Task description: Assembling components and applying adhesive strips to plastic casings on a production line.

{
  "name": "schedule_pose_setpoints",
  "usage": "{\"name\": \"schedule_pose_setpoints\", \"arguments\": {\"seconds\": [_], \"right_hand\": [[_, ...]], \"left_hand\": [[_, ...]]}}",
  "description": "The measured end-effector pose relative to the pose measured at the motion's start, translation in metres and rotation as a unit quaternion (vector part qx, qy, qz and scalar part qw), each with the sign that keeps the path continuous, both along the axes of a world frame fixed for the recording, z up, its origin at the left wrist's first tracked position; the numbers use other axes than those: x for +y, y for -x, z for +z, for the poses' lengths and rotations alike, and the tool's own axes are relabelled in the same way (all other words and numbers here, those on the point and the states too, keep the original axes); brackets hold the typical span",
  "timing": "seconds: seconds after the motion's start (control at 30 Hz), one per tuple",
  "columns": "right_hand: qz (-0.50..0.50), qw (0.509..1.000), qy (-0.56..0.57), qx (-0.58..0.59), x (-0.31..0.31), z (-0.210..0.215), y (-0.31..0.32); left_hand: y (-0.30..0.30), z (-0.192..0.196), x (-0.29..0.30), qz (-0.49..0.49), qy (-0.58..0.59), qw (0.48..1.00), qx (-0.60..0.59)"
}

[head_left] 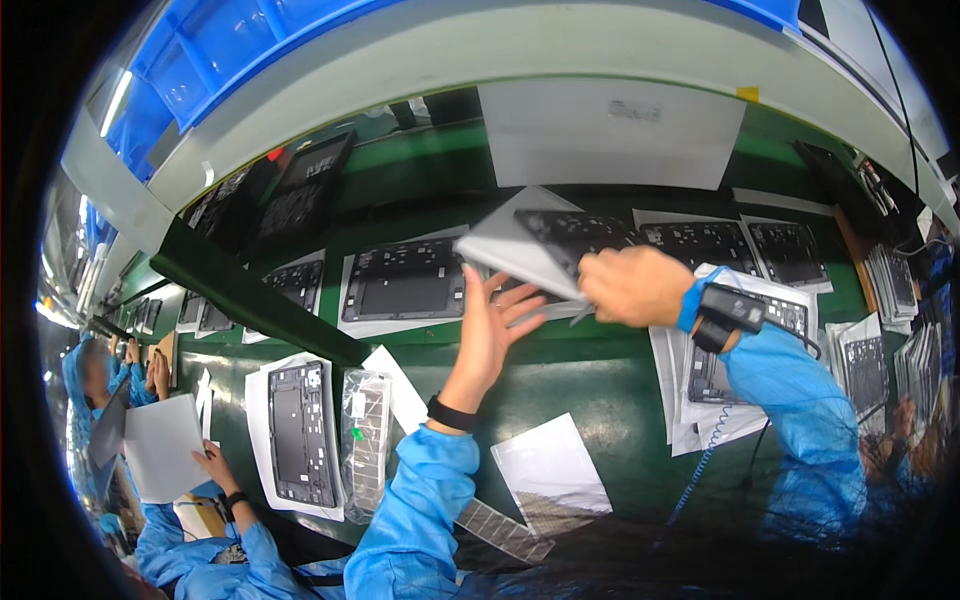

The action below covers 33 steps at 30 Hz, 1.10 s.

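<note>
My left hand (490,335) is raised with its palm showing and fingers spread. Its fingertips are close to the lower edge of a blurred, tilted white sheet or sleeve (515,250); whether they touch it is unclear. The fingers of my right hand (635,285) are closed on the right end of that white piece. Behind it lies a black tablet housing (580,230), partly covered. Another black housing (400,280) rests on white sheeting to the left. Under my right forearm sits a stack of housings with white sheets (690,430). A dark device is strapped to my right wrist.
On the green bench (430,350) lie a white sheet (555,465), a clear-wrapped strip pack (365,435) and another housing (300,435). A dark green post (260,290) slants across the left. A co-worker (215,550) holds a white sheet at left. Blue bins (220,55) hang above.
</note>
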State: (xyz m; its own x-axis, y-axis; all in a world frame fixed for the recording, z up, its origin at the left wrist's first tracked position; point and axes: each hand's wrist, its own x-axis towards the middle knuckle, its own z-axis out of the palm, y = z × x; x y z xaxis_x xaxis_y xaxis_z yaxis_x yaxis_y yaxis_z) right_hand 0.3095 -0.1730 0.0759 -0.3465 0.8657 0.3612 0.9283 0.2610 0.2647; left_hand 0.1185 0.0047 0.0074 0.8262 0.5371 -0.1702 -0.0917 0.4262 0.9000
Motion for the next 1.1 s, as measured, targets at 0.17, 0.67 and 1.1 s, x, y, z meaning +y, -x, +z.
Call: {"name": "schedule_pose_setpoints", "arguments": {"seconds": [0.17,0.67,1.1], "right_hand": [[0.068,0.993,0.016,-0.09,0.007,-0.053,0.041],[-0.109,0.916,0.001,0.386,-0.037,-0.013,0.116],[-0.291,0.516,0.016,0.806,-0.129,-0.116,0.28]], "left_hand": [[-0.013,-0.022,0.011,-0.069,0.04,0.994,0.073],[0.061,-0.019,0.0,0.006,0.059,0.997,0.056],[0.163,-0.008,-0.063,0.157,-0.514,0.827,0.167]]}}
